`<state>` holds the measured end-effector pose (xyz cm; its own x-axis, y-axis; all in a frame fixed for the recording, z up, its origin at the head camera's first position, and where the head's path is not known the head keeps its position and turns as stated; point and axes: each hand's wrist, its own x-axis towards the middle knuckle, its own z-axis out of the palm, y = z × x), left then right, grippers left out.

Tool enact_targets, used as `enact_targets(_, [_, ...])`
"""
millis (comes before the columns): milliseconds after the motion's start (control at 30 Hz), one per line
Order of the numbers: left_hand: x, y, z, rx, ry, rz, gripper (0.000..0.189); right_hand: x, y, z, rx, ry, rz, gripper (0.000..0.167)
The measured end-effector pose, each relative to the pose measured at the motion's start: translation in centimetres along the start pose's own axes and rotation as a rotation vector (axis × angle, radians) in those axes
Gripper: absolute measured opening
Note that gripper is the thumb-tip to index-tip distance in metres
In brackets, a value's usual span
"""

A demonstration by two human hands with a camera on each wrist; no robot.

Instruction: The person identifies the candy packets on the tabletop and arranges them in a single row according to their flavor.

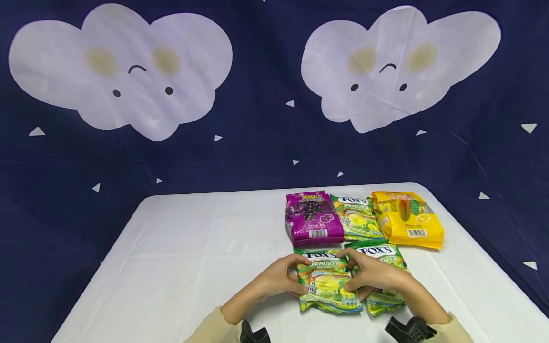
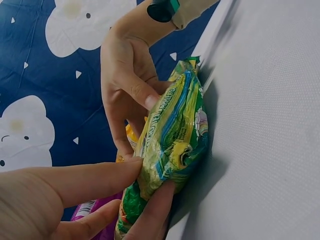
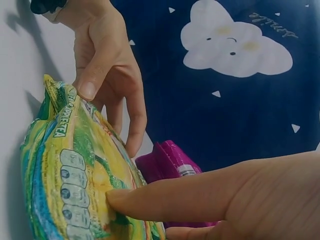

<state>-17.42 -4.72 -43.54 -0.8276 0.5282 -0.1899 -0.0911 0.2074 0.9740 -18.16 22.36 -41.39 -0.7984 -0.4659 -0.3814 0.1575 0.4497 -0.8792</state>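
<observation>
Between my two hands is a green and yellow Fox's Spring Tea candy bag (image 1: 324, 278), face up on the white table. My left hand (image 1: 276, 276) holds its left edge with thumb and fingers. At the right edge, my right hand (image 1: 377, 272) grips the same bag, its thumb on the front. The bag (image 2: 172, 130) looks plump and crinkled in the left wrist view. A second Fox's bag (image 1: 383, 301) lies just right of it, partly covered by my right hand and forearm. In the right wrist view, my right thumb presses the printed face of the held bag (image 3: 80, 165).
Behind the front bags, a purple grape candy bag (image 1: 315, 221), another Fox's bag (image 1: 358, 220) and a yellow mango candy bag (image 1: 407, 221) lie side by side. The white table (image 1: 171, 267) ends at a dark blue cloth (image 1: 257, 157) with clouds.
</observation>
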Motion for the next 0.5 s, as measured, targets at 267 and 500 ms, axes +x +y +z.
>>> enact_targets(267, [0.0,0.2,0.2,0.041,0.015,0.01,0.056,-0.2,-0.4,0.3,0.009,0.001,0.001,0.079])
enact_targets(500, [-0.6,0.5,0.4,0.035,0.01,0.011,0.056,-1.0,-0.9,0.9,-0.024,0.017,-0.017,0.081])
